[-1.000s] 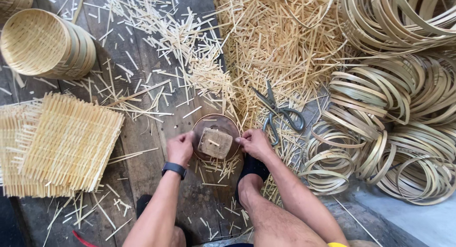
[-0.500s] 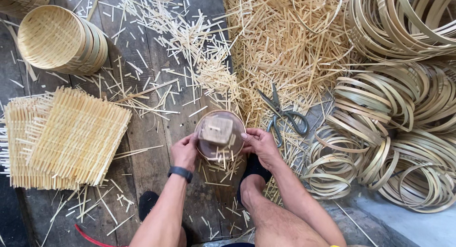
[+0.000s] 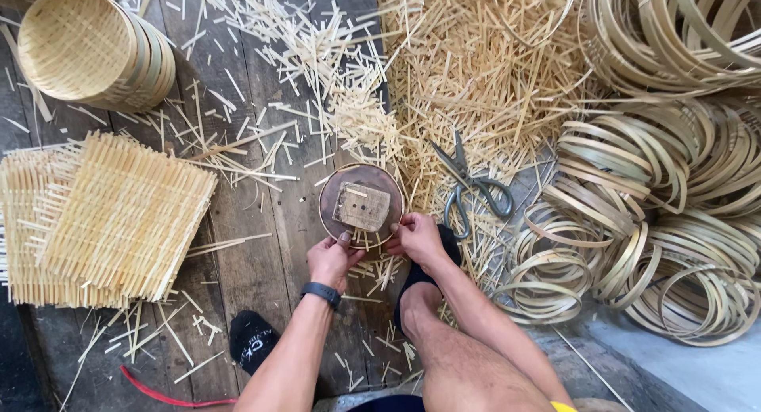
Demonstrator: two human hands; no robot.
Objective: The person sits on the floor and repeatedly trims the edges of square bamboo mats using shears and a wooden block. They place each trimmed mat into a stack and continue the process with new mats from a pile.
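A round brown wooden disc (image 3: 357, 191) with a square wooden block (image 3: 361, 206) on top lies on the plank floor, ringed by a thin bamboo hoop. My left hand (image 3: 331, 259) grips its near left edge, thumb on the rim; a black band sits on that wrist. My right hand (image 3: 415, 236) holds the near right edge. Bamboo slivers stick out from under the disc. My bare right knee and foot in a black sock are just below the hands.
Grey scissors (image 3: 472, 187) lie right of the disc. Bamboo hoops (image 3: 658, 214) pile up at the right. Woven square mats (image 3: 111, 214) lie at the left, stacked round baskets (image 3: 95, 51) at top left. Loose slivers (image 3: 476, 71) cover the floor.
Both hands have slid from the sides of the disc down to its near edge. The view has shifted slightly; the disc stays in place.
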